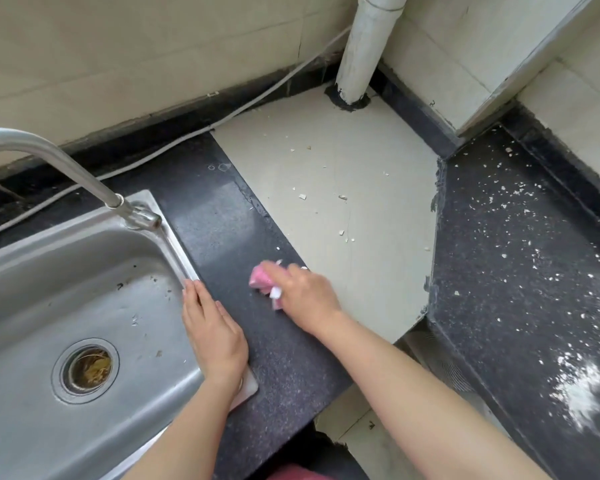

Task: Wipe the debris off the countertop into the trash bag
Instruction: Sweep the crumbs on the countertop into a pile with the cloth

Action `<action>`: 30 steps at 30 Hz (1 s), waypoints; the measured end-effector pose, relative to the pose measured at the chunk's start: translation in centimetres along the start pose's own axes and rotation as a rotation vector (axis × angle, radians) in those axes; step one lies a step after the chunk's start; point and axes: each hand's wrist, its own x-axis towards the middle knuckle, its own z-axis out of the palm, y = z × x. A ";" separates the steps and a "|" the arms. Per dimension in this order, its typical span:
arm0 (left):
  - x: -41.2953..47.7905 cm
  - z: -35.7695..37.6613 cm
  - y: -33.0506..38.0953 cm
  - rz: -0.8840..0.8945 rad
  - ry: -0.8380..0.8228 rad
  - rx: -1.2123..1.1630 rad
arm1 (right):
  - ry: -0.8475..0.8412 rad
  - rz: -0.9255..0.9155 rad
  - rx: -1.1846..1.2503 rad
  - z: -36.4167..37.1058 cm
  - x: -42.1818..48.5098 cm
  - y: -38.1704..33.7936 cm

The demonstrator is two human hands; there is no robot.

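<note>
My right hand presses a pink cloth onto the dark speckled countertop, close to its right edge. A few white crumbs lie just beyond the cloth. My left hand rests flat, fingers together, on the rim where the steel sink meets the counter, holding nothing. Many white debris flecks and a powdery patch cover the dark counter section on the right. Scattered chips lie on the beige surface between the two counters. No trash bag is visible.
A curved steel tap arches over the sink. A white pipe stands in the back corner, and a white cable runs along the wall. Tiled walls close off the back and right. The sink drain holds debris.
</note>
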 end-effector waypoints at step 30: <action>10.4 0.2 2.5 0.161 -0.038 0.342 | 0.193 0.409 0.102 -6.0 10.4 9.7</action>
